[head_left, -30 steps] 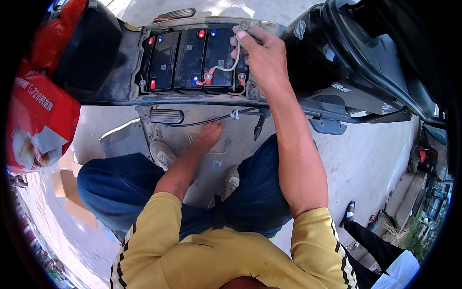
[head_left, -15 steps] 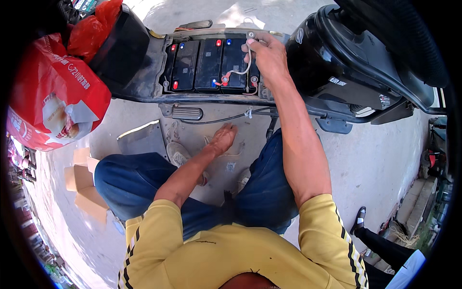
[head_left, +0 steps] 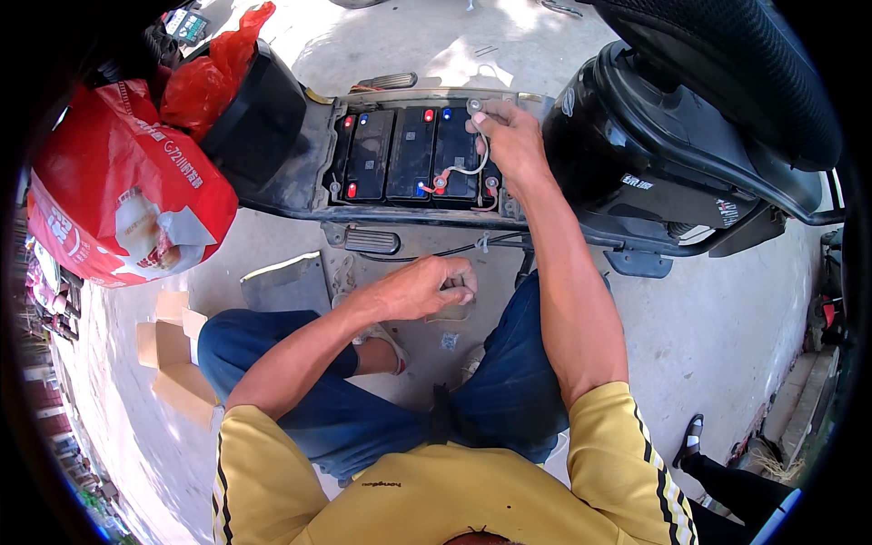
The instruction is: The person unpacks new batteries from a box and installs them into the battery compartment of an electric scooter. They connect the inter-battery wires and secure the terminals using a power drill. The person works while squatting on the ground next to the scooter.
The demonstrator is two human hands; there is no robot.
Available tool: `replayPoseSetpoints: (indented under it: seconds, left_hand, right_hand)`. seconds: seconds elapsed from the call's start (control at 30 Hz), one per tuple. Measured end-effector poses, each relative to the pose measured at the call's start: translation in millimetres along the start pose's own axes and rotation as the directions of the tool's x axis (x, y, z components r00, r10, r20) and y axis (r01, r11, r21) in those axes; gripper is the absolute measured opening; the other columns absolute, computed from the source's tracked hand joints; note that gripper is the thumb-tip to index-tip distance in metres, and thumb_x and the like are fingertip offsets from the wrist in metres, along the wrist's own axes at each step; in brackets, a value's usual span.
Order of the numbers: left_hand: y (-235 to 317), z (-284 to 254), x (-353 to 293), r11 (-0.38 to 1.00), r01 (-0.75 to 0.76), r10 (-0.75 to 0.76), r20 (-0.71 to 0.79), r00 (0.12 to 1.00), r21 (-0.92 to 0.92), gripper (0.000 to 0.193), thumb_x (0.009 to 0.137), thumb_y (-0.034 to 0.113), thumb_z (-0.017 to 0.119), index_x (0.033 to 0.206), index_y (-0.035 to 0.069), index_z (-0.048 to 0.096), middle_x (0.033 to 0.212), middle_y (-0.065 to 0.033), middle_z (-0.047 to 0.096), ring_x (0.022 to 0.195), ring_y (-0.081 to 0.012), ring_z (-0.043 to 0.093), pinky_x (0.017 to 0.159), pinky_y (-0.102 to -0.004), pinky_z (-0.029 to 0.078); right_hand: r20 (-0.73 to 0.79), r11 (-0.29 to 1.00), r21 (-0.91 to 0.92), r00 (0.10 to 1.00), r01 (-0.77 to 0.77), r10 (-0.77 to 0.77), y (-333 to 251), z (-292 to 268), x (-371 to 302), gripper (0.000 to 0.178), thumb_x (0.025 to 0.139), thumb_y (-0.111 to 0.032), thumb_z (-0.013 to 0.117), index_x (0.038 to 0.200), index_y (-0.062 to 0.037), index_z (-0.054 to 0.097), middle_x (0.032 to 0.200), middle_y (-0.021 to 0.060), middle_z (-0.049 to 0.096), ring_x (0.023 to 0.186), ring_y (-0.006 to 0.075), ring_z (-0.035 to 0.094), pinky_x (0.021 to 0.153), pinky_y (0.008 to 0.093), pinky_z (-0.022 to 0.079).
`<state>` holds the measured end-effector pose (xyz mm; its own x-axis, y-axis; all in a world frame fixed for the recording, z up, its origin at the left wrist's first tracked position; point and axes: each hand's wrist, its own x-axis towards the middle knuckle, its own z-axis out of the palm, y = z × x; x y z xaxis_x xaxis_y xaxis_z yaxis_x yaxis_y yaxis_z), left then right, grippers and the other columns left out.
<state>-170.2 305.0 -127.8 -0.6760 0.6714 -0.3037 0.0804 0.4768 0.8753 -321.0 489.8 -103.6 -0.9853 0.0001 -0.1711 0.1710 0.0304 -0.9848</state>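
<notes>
Several black batteries (head_left: 409, 159) with red and blue terminals sit side by side in the footboard compartment of a scooter. My right hand (head_left: 516, 143) is over the compartment's right end, thumb and fingers pinching the free end of a pale battery cable (head_left: 482, 156). A ring lug (head_left: 473, 106) shows at my fingertips. The cable's other end lies at a red terminal (head_left: 440, 183) on the near side. My left hand (head_left: 425, 287) hovers above the ground between my knees, fingers curled in; whatever they hold, if anything, is hidden.
A red bag (head_left: 127, 173) hangs at the left beside a black seat box (head_left: 259, 113). The black front body (head_left: 599, 136) rises at the right. An opened cardboard box (head_left: 173, 354) and a dark panel (head_left: 286, 283) lie on the ground. Another person's foot (head_left: 692, 438) shows at lower right.
My left hand has risen from near the ground and come nearer, its fingers now curled. My right hand still pinches the cable end. The whole view has shifted slightly.
</notes>
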Motion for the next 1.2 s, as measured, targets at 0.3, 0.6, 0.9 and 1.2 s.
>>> replayPoseSetpoints:
  seconds: [0.3,0.6,0.9,1.2]
  left_hand:
    - [27.8,-92.4,40.5,0.91,-0.199,-0.031,-0.541,0.841,-0.363,0.02,0.104,0.007,0.072,0.12,-0.004,0.072,0.103,-0.0104,0.078,0.09,-0.0119,0.069,0.084,-0.0303,0.057]
    - [14.8,-116.2,92.2,0.983,-0.174,0.152,-0.803,0.576,0.061,0.014,0.097,0.004,0.076,0.11,0.002,0.079,0.092,0.0,0.075,0.084,-0.0071,0.063,0.079,-0.026,0.051]
    - [16.3,-109.9,101.2,0.979,-0.2,0.089,-0.78,0.619,-0.047,0.013,0.095,-0.002,0.076,0.108,0.001,0.078,0.098,-0.0018,0.077,0.088,-0.0073,0.066,0.082,-0.027,0.054]
    - [13.3,-111.4,105.1,0.978,-0.202,0.087,-0.795,0.601,-0.046,0.01,0.096,-0.001,0.076,0.106,0.0,0.073,0.097,-0.0001,0.075,0.089,-0.0063,0.066,0.082,-0.027,0.055]
  right_hand:
    - [0.03,1.0,0.006,0.999,-0.012,0.012,-2.0,8.0,1.7,0.023,0.103,-0.01,0.068,0.117,0.0061,0.076,0.094,0.0092,0.076,0.075,0.0121,0.059,0.067,0.0297,0.05]
    - [0.084,1.0,0.0,0.996,0.03,-0.03,-1.4,11.8,-1.2,0.021,0.103,-0.008,0.069,0.116,0.0074,0.074,0.092,0.0073,0.073,0.073,0.0114,0.055,0.067,0.0288,0.047]
    - [0.07,0.997,-0.071,0.997,0.036,-0.031,6.1,5.7,2.2,0.022,0.1,-0.012,0.071,0.113,0.0045,0.077,0.094,0.0091,0.078,0.081,0.0157,0.066,0.075,0.0345,0.053]
    - [0.055,0.991,-0.121,0.997,0.052,-0.045,10.5,3.8,3.7,0.021,0.099,-0.012,0.071,0.111,0.0036,0.078,0.096,0.0113,0.08,0.089,0.0195,0.072,0.085,0.0361,0.056]
